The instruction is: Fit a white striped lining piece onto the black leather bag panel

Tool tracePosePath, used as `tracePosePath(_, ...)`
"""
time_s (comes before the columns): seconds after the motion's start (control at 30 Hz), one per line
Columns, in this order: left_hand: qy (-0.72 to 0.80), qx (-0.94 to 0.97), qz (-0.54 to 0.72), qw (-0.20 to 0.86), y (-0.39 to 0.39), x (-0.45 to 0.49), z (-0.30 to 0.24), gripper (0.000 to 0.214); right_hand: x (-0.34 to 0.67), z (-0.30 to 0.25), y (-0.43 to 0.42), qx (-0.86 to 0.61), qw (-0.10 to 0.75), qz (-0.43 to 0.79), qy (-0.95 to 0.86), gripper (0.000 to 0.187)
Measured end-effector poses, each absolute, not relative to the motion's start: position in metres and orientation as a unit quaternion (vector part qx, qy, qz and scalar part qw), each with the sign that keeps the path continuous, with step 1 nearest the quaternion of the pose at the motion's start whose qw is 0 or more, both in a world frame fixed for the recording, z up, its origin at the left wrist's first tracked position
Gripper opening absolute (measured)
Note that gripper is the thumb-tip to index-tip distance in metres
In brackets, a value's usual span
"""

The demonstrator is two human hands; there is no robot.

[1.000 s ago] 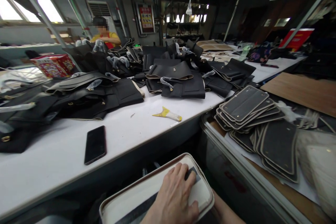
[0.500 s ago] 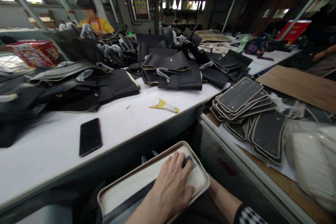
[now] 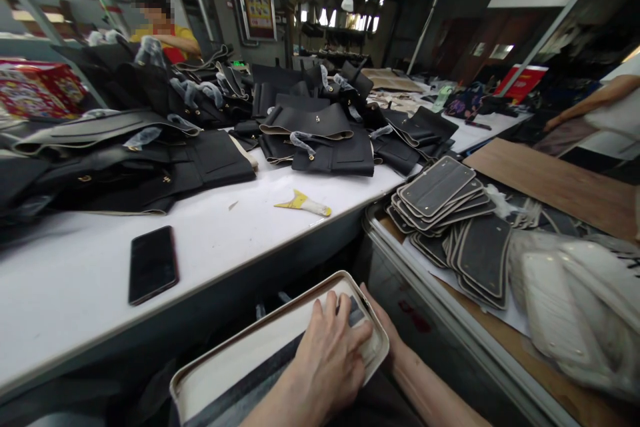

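Note:
On my lap, low in the view, lies a cream panel with a tan edge. My left hand rests flat on its right end, fingers spread over a small dark piece. My right hand comes from under the panel and curls round that same end, with only its thumb and wrist showing. A white table runs just beyond the panel.
A black phone and a yellow scraper lie on the table, with piled black bag parts behind. Stacked dark panels and cream panels sit right. One person works far left; another's arm shows far right.
My view has swung right, so the table things sit further left. My right hand's thumb now shows over the panel's right end. My left hand stays on the dark piece.

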State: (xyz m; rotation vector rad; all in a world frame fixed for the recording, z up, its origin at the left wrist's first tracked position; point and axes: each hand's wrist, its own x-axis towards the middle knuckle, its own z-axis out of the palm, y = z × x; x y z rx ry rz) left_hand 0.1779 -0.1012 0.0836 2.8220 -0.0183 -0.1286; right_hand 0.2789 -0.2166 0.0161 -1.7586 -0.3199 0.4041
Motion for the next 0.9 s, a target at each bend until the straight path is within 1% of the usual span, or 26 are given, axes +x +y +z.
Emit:
tracePosePath(0.07,-0.007,0.986,-0.038,0.162,-0.1,0.178,0.083,0.03,0.276,0.015,-0.227,-0.722,0.627,0.251,-0.15,0.055)
tracePosePath(0.13,-0.009,0.986,-0.034,0.163,-0.099,0.178,0.083,0.036,0.272,0.013,-0.239,-0.708,0.626,0.284,-0.158,0.056)
tracePosePath(0.23,-0.004,0.986,-0.037,0.16,-0.095,0.178,0.084,0.038,0.267,0.012,-0.247,-0.76,0.586,0.233,-0.157,0.054)
tracePosePath(0.4,-0.024,0.99,-0.022,0.136,-0.087,0.181,0.083,0.027,0.269,0.018,-0.242,-0.799,0.539,0.185,-0.191,0.045)
tracePosePath(0.5,-0.055,0.992,-0.031,0.111,-0.079,0.191,0.084,0.021,0.271,0.018,-0.241,-0.805,0.53,0.17,-0.206,0.04)
tracePosePath(0.6,-0.064,0.989,-0.048,0.125,-0.067,0.206,0.086,0.016,0.273,0.015,-0.241,-0.803,0.532,0.168,-0.209,0.038)
tracePosePath(0.77,-0.048,0.988,-0.037,0.14,-0.057,0.221,0.088,0.022,0.27,0.014,-0.241,-0.808,0.521,0.165,-0.22,0.038)
tracePosePath(0.9,-0.023,0.988,-0.022,0.148,-0.056,0.227,0.088,0.025,0.268,0.013,-0.242,-0.818,0.507,0.128,-0.241,0.036)
